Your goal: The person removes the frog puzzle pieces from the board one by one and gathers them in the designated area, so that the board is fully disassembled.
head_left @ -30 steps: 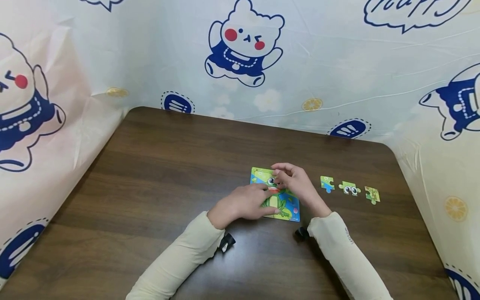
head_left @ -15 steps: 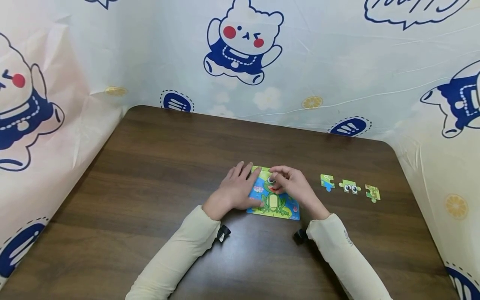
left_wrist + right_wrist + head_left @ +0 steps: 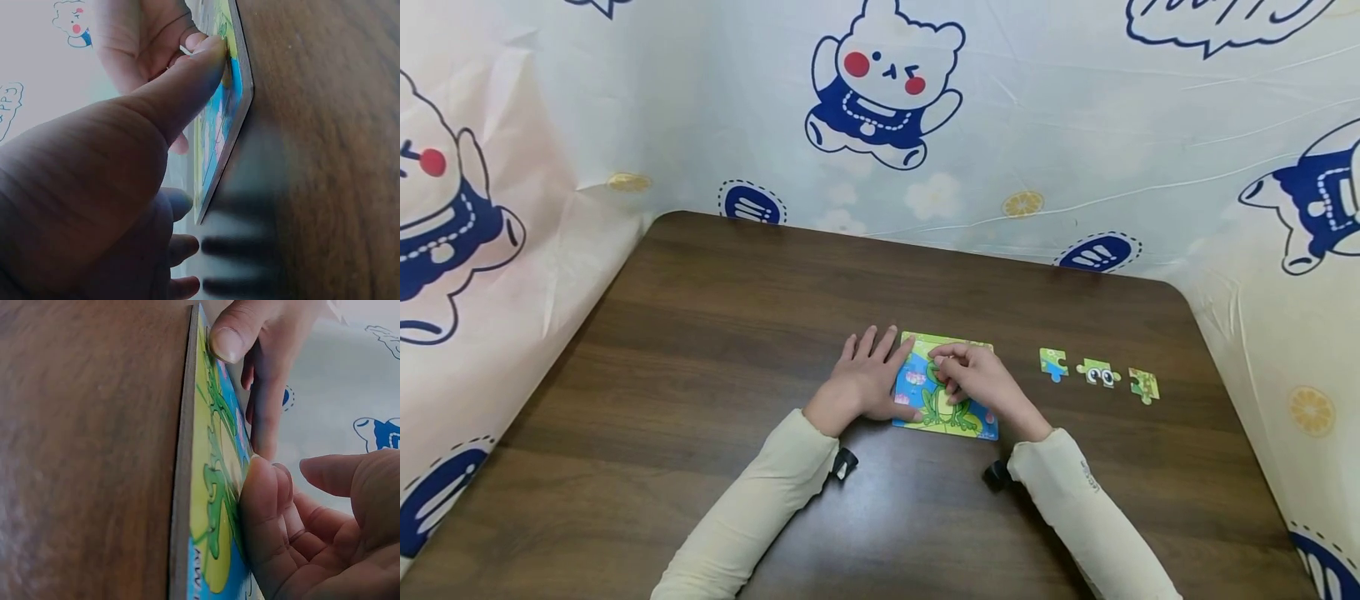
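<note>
In the head view, a square frog jigsaw puzzle [image 3: 948, 415] lies flat on the table, green, yellow and blue. My left hand [image 3: 867, 379] has its fingers spread over the table at the puzzle's left edge. Its thumb [image 3: 197, 69] is over the board's lower left part, in the left wrist view. My right hand [image 3: 977, 375] is over the middle of the frog and covers its face. In the right wrist view its curled fingers [image 3: 259, 503] meet the picture, and the thumb [image 3: 331, 475] stands apart from them. No piece shows between them.
To the right of the puzzle, three loose jigsaw pieces lie in a row: one green and blue [image 3: 1052, 363], one with two eyes [image 3: 1098, 373], one mostly green [image 3: 1144, 386]. The brown wooden table [image 3: 737, 333] ends at a printed cloth [image 3: 700, 108] behind and at both sides.
My left hand has drawn back from the middle of the puzzle to its left edge and spread its fingers. The right hand has shifted slightly down and left across the frog.
</note>
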Demonstrator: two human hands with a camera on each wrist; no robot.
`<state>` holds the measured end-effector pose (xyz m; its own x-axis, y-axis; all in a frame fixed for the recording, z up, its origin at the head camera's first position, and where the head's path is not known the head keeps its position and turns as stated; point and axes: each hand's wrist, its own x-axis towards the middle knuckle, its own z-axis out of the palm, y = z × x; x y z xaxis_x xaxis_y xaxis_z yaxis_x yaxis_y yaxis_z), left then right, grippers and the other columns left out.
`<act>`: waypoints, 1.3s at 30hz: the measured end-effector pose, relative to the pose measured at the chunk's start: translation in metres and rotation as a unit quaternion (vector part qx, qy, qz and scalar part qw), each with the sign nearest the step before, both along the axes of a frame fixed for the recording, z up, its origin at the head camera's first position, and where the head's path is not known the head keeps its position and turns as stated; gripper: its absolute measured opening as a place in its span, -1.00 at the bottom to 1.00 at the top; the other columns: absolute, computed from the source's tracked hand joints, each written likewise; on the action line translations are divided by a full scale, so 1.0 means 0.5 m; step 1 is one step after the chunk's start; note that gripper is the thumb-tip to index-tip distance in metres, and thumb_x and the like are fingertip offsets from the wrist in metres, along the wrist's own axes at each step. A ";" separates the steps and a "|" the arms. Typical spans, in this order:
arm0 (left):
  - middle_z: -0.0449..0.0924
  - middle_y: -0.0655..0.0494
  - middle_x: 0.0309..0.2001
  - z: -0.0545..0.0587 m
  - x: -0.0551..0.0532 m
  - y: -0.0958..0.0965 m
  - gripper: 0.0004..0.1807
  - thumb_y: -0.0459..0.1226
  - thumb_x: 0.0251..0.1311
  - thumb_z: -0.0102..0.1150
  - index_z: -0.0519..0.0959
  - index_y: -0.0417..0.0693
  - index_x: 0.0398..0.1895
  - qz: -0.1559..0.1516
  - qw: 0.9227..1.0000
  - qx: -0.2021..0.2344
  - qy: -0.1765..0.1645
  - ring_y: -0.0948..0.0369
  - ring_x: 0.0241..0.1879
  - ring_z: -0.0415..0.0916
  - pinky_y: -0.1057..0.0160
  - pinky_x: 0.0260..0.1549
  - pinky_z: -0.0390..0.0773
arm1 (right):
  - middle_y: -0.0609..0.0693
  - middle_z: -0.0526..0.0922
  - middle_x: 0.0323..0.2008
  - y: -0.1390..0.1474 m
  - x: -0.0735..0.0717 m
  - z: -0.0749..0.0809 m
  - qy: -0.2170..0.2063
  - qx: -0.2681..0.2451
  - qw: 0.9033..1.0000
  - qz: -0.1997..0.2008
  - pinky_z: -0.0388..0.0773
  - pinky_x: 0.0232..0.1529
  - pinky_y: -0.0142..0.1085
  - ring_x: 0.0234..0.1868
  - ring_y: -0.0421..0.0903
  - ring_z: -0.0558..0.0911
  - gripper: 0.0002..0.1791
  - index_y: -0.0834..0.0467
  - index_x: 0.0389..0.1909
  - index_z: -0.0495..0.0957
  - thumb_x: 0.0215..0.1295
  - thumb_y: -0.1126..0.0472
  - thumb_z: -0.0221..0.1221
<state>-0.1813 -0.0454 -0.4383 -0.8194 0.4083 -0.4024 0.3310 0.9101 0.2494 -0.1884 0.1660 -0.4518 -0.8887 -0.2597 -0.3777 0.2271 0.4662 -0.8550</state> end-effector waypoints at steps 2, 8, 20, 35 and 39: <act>-0.38 0.06 0.68 0.001 0.001 0.000 0.25 0.44 0.08 0.20 -0.24 0.26 0.67 -0.001 1.000 -0.002 -0.002 -0.08 0.66 -0.42 -0.20 0.57 -0.28 | 0.07 0.62 -0.33 -0.001 -0.001 -0.002 -0.001 0.006 1.000 0.001 0.71 -0.40 -0.27 -0.46 -0.12 0.58 -0.66 0.17 0.19 0.58 0.55 0.15 0.05; -0.41 0.10 0.68 0.001 0.000 0.001 0.27 0.46 0.07 0.18 -0.27 0.23 0.67 0.006 1.000 -0.011 -0.006 -0.05 0.66 -0.45 -0.19 0.57 -0.30 | 0.04 0.60 -0.40 -0.008 -0.003 -0.003 0.019 0.041 0.999 0.011 0.69 -0.41 -0.27 -0.53 -0.12 0.60 -0.69 0.14 0.14 0.63 0.53 0.13 0.09; -0.40 0.09 0.68 0.006 -0.005 0.000 0.26 0.44 0.09 0.18 -0.25 0.20 0.67 0.009 1.000 -0.018 -0.004 -0.05 0.66 -0.44 -0.19 0.57 -0.28 | 0.06 0.64 -0.41 -0.018 -0.001 0.007 0.050 0.079 0.995 0.023 0.70 -0.41 -0.26 -0.55 -0.14 0.65 -0.68 0.18 0.11 0.66 0.53 0.13 0.10; -0.41 0.12 0.68 -0.007 -0.001 0.008 0.28 0.46 0.05 0.19 -0.27 0.23 0.67 0.014 1.000 -0.016 -0.010 -0.05 0.66 -0.45 -0.20 0.57 -0.28 | 0.04 0.60 -0.47 -0.016 0.008 0.000 0.026 0.063 0.997 -0.020 0.70 -0.45 -0.25 -0.62 -0.13 0.63 -0.76 0.11 0.01 0.69 0.48 0.12 0.18; -0.40 0.10 0.68 -0.004 0.002 0.007 0.28 0.45 0.06 0.19 -0.26 0.22 0.67 0.014 1.000 -0.014 -0.009 -0.05 0.66 -0.45 -0.20 0.57 -0.27 | 0.06 0.60 -0.47 -0.018 0.009 0.002 0.019 0.050 0.998 -0.026 0.70 -0.45 -0.25 -0.59 -0.12 0.62 -0.79 0.13 -0.01 0.68 0.48 0.15 0.19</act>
<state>-0.1804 -0.0419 -0.4400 -0.8232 0.3732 -0.4278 0.3005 0.9258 0.2294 -0.1841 0.1571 -0.4507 -0.9145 -0.1761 -0.3642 0.2206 0.5375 -0.8139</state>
